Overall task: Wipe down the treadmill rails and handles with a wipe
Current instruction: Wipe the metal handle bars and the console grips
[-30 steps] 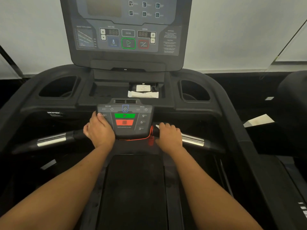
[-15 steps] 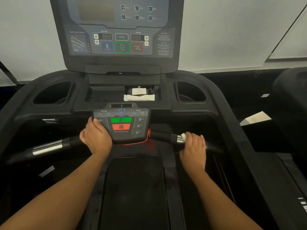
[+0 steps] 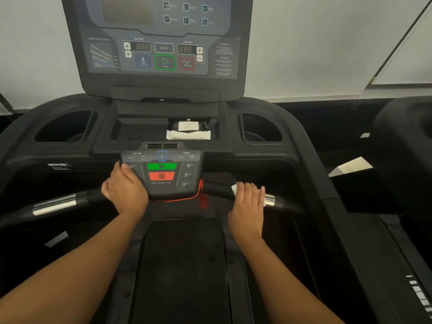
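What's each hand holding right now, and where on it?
Right hand grips a wipe pressed against the right handle, where black grip meets the metal band. Left hand grips the left handle at its inner end, beside the control panel.

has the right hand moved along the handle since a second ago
Yes. The right hand, holding the wipe, has slid rightward along the handle, away from the control pad and onto the silver band.
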### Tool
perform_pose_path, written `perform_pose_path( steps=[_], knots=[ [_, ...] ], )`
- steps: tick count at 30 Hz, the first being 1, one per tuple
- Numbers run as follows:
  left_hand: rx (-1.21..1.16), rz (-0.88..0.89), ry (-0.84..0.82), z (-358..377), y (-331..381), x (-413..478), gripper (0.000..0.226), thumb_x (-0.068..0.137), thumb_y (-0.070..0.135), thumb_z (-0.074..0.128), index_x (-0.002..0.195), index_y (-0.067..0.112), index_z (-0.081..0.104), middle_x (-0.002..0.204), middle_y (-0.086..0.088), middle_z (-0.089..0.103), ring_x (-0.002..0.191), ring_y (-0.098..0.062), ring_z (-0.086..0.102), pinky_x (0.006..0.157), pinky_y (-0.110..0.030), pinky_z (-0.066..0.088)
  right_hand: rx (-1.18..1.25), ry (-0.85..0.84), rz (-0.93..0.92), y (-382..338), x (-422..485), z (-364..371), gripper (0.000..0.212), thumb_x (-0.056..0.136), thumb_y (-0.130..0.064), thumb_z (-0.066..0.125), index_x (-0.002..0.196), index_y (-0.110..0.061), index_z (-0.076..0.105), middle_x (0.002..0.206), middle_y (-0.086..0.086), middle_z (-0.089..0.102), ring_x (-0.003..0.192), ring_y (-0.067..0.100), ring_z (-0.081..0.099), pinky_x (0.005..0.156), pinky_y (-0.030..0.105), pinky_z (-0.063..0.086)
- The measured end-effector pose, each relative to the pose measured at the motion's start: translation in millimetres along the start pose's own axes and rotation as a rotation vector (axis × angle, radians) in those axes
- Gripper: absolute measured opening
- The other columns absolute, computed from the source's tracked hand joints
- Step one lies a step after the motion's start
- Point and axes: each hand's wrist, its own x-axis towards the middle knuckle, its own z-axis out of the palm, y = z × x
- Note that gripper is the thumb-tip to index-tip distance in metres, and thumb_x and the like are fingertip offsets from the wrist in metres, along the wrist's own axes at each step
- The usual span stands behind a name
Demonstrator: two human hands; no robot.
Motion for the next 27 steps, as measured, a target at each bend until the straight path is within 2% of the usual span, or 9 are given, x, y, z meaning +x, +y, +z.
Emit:
perform_pose_path(
  steps=[4, 7, 10, 14, 19, 22, 25, 27],
  knots=[
    [-0.006, 0.009, 0.0, 0.7, -2.5, 1.9, 0.049, 0.107, 0.035, 0.02, 0.115, 0.011, 0.061, 0.107, -0.008, 0.07, 0.105, -0.024, 0.063, 0.116, -0.045, 0.028, -0.097, -0.025, 0.033, 46.9, -9.0, 2.3, 0.081, 0.078, -0.012, 0.068, 0.152, -0.01, 0.033, 0.149, 0.015, 0.043, 0.146, 0.032, 0.03, 0.123, 0.057, 0.006],
    [-0.009, 0.003, 0.002, 0.0, -2.2, 1.6, 0.047, 0.107, 0.034, 0.02, 0.112, 0.011, 0.061, 0.105, -0.008, 0.07, 0.103, -0.025, 0.063, 0.115, -0.046, 0.028, -0.082, -0.011, 0.126, 94.5, -17.3, 3.9, 0.085, 0.078, -0.009, 0.069, 0.153, -0.009, 0.029, 0.15, 0.016, 0.04, 0.147, 0.032, 0.028, 0.123, 0.053, 0.014],
    [-0.02, 0.016, 0.006, -2.7, 1.2, -0.8, 0.045, 0.108, 0.032, 0.022, 0.113, 0.011, 0.061, 0.106, -0.009, 0.07, 0.105, -0.025, 0.063, 0.116, -0.045, 0.027, -0.018, -0.004, 0.156, 106.5, -21.5, 3.7, 0.09, 0.076, -0.008, 0.075, 0.152, -0.009, 0.027, 0.151, 0.014, 0.037, 0.149, 0.03, 0.024, 0.123, 0.05, 0.018],
    [-0.023, 0.014, 0.005, -6.0, 4.1, -3.3, 0.045, 0.109, 0.029, 0.023, 0.121, 0.008, 0.061, 0.114, -0.012, 0.069, 0.112, -0.027, 0.062, 0.117, -0.043, 0.024, 0.034, 0.038, 0.212, 67.2, -15.9, 4.2, 0.089, 0.07, -0.009, 0.076, 0.148, -0.004, 0.033, 0.15, 0.016, 0.038, 0.149, 0.035, 0.023, 0.123, 0.054, 0.013],
    [-0.023, 0.01, -0.031, -3.0, -2.9, 1.7, 0.051, 0.108, 0.037, 0.019, 0.12, 0.011, 0.062, 0.106, -0.005, 0.071, 0.107, -0.022, 0.064, 0.118, -0.045, 0.026, 0.087, 0.08, -0.003, -8.6, -4.9, 4.7, 0.078, 0.076, -0.008, 0.065, 0.148, -0.003, 0.035, 0.143, 0.015, 0.043, 0.141, 0.034, 0.034, 0.124, 0.05, 0.011],
    [-0.045, 0.006, -0.054, -5.4, -4.3, 2.7, 0.049, 0.11, 0.035, 0.022, 0.127, 0.01, 0.061, 0.109, -0.006, 0.071, 0.111, -0.023, 0.063, 0.119, -0.044, 0.024, 0.137, 0.114, -0.073, -49.5, 2.4, 6.8, 0.065, 0.084, -0.003, 0.058, 0.146, 0.001, 0.039, 0.139, 0.019, 0.047, 0.136, 0.035, 0.039, 0.124, 0.049, 0.014],
    [-0.089, 0.042, -0.11, -13.8, -3.7, 3.0, 0.042, 0.111, 0.029, 0.025, 0.124, 0.011, 0.061, 0.109, -0.006, 0.07, 0.113, -0.025, 0.061, 0.117, -0.045, 0.025, 0.158, 0.106, -0.144, -70.6, 5.5, 8.7, 0.067, 0.088, -0.004, 0.061, 0.149, 0.0, 0.034, 0.145, 0.019, 0.044, 0.14, 0.033, 0.036, 0.125, 0.046, 0.012],
    [-0.135, 0.059, -0.185, -22.3, -7.1, 3.9, 0.041, 0.111, 0.028, 0.025, 0.128, 0.014, 0.06, 0.112, -0.003, 0.068, 0.117, -0.021, 0.057, 0.117, -0.044, 0.025, 0.195, 0.114, -0.179, -76.1, 5.2, 10.8, 0.07, 0.088, -0.002, 0.063, 0.151, 0.001, 0.031, 0.15, 0.019, 0.041, 0.143, 0.032, 0.033, 0.125, 0.045, 0.011]
  ],
)
